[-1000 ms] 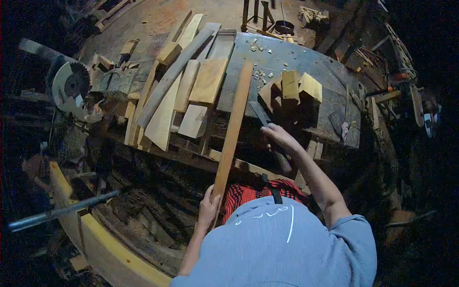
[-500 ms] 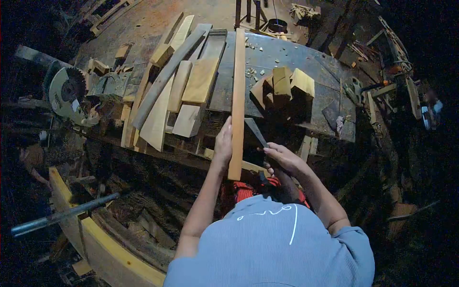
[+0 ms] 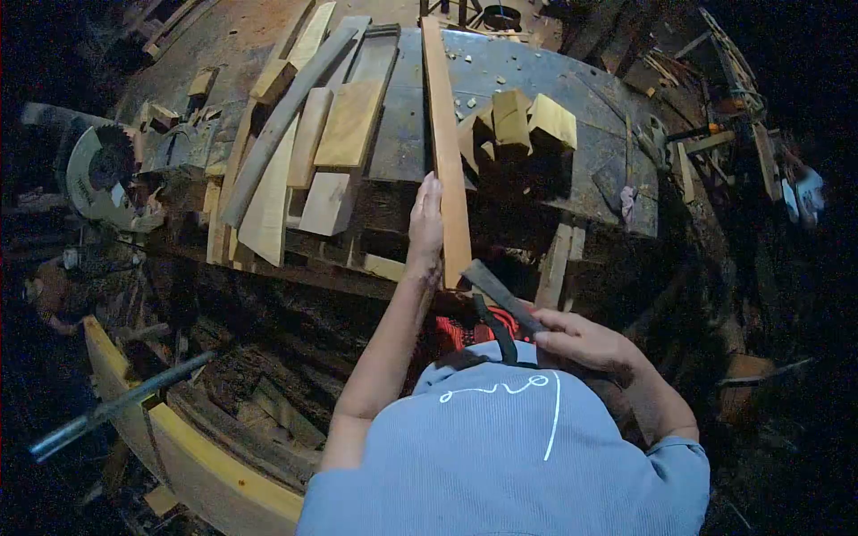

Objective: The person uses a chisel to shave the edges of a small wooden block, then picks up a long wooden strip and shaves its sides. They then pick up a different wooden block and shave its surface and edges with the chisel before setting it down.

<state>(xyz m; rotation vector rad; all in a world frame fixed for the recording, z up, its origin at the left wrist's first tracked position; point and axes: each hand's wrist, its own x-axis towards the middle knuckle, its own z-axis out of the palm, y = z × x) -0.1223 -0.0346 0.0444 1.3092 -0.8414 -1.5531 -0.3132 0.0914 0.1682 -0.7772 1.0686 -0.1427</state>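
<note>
A long, narrow wooden board (image 3: 446,143) runs away from me, its far part over the workbench and its near end close to my body. Along its left side lies my left hand (image 3: 427,219), gripping it near this end with the fingers extended forward and the thumb hidden. My right hand (image 3: 585,340) is closed around a flat, dark metal blade (image 3: 500,293) that resembles a chisel. The blade points up and left, its wide tip right at the corner of the board's near end. Behind it shows red fabric (image 3: 454,332) at my lap.
Left of the board, several planks (image 3: 354,125) lie on the workbench (image 3: 398,143). Short wood blocks (image 3: 512,121) stand to its right. A circular saw (image 3: 94,174) is at the far left. Below it, a metal pipe (image 3: 125,402) crosses a curved timber (image 3: 214,456).
My right hand has drawn back toward my body and right, bringing the blade tip to the board's near end. The board's near end has swung slightly right; the view has shifted.
</note>
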